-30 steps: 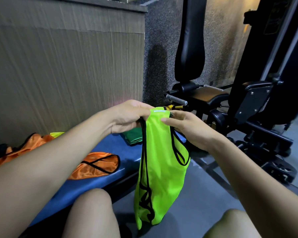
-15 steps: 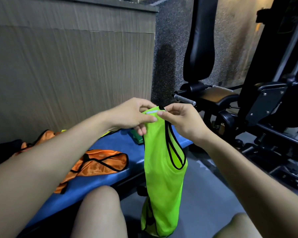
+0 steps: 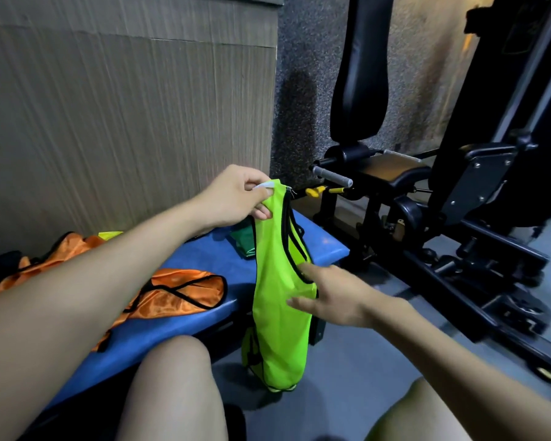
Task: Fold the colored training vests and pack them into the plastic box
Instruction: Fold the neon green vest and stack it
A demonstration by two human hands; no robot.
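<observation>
I'm sitting at a blue padded bench (image 3: pixel 204 316). Wood-grain wall panel (image 3: pixel 124 122) runs along behind it, meeting a dark speckled wall (image 3: pixel 303 90) further back. Black gym machine (image 3: pixel 477 218) sits past the bench end: upright black back pad (image 3: pixel 360 68), black seat pad (image 3: pixel 392 170), grey grip handle (image 3: pixel 331 176) sticking out toward the bench, yellow adjustment knob (image 3: pixel 315 191) just below it. Grey floor (image 3: pixel 347 377) under my knees (image 3: pixel 172 393).
</observation>
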